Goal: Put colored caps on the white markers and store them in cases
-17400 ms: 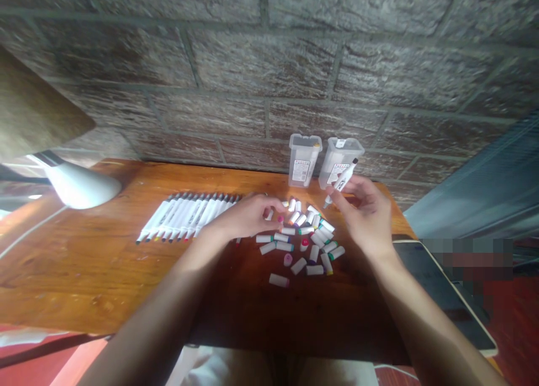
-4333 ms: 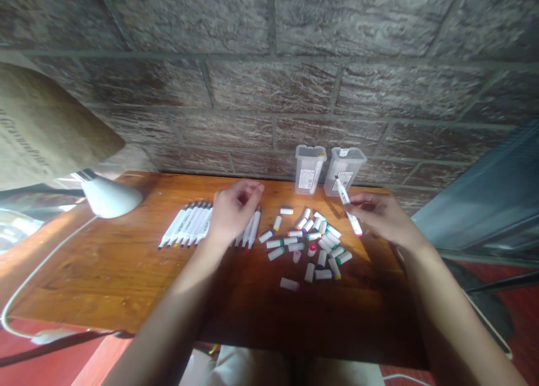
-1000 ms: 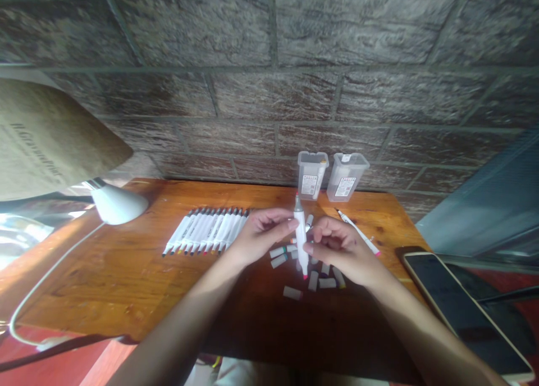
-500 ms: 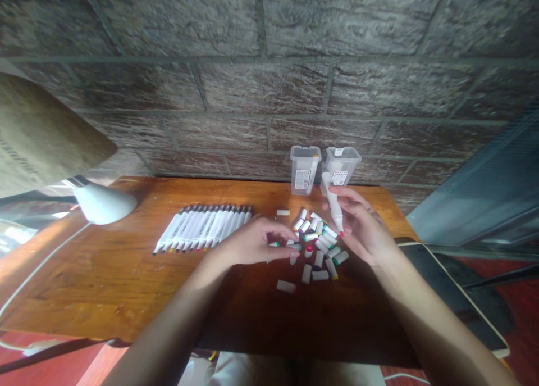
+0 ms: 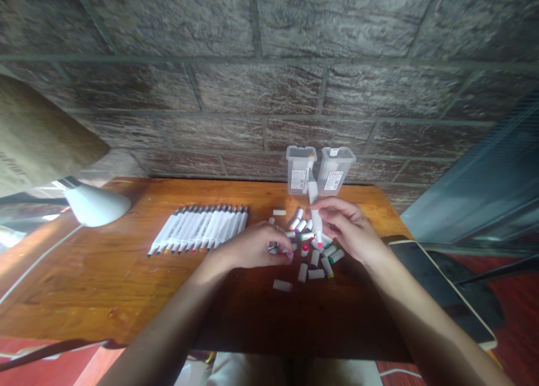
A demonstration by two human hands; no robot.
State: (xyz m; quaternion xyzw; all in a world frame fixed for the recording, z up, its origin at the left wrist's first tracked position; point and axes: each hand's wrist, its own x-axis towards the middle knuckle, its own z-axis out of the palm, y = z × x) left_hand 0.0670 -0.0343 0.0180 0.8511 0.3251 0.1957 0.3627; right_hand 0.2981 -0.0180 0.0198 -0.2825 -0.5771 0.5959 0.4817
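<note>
My right hand (image 5: 349, 228) grips a white marker (image 5: 314, 206) nearly upright, its pink tip pointing down over a heap of loose marker caps (image 5: 314, 245) on the wooden table (image 5: 105, 279). My left hand (image 5: 255, 245) rests palm down at the left edge of that heap, its fingers curled and pinching among the caps; what they hold is too small to name. A row of several white markers (image 5: 200, 228) lies side by side to the left of my left hand.
Two clear plastic marker boxes (image 5: 300, 169) (image 5: 336, 171) stand at the back against the brick wall. A white lamp base (image 5: 95, 204) with its cord sits at the left. A dark tablet (image 5: 442, 290) lies at the table's right edge.
My right hand has brought the marker down and left, from beside the boxes to above the caps. My left hand has stayed at the heap, fingers curling in.
</note>
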